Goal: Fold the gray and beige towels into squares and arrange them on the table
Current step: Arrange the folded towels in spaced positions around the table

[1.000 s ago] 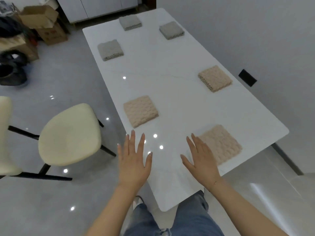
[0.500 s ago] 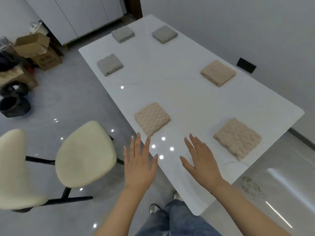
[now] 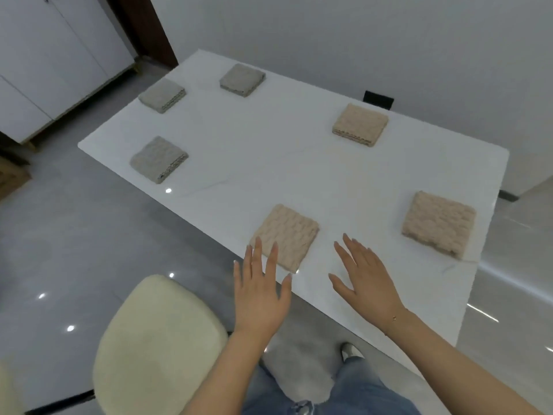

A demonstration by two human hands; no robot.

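Note:
Three folded gray towels lie as squares at the far end of the white table (image 3: pixel 269 163): one at the far left (image 3: pixel 162 95), one at the far middle (image 3: pixel 242 79), one nearer on the left edge (image 3: pixel 158 159). Three folded beige squares lie closer: one near the wall (image 3: pixel 360 125), one at the right (image 3: pixel 437 223), one at the near edge (image 3: pixel 285 235). My left hand (image 3: pixel 261 290) hovers flat with straight fingers, its fingertips over the nearest beige square's corner. My right hand (image 3: pixel 364 279) is spread flat above the bare tabletop just right of that towel. Both hold nothing.
A cream padded chair (image 3: pixel 158 345) stands at the lower left beside the table's near edge. White cabinets (image 3: pixel 45 64) line the far left wall. A black wall socket (image 3: pixel 378 99) sits behind the table. Gray glossy floor surrounds the table; my jeans and shoe show below.
The view has swung left and moved closer to the table's side, so the towels shifted right in the picture. Both hands stay flat and empty in the same pose.

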